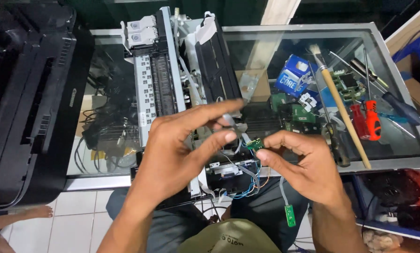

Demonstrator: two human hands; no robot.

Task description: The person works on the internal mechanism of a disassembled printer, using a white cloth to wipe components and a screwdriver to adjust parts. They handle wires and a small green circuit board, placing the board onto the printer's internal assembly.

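right hand (308, 164) pinches small green circuit board (255, 145); left hand (182, 150) just beside.

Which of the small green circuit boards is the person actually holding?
The one pinched in the right hand fingertips, the held board. The other small board dangles below on a grey cable, untouched.

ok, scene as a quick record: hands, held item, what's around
left hand: open, fingers spread, thumb near the small board
right hand: pinches small green board by its edge
under hands: opened printer chassis on glass table
wiring: blue and white wires below the board
hanging: second green board on a grey cable
table right: brush, red screwdriver
left: black printer cover
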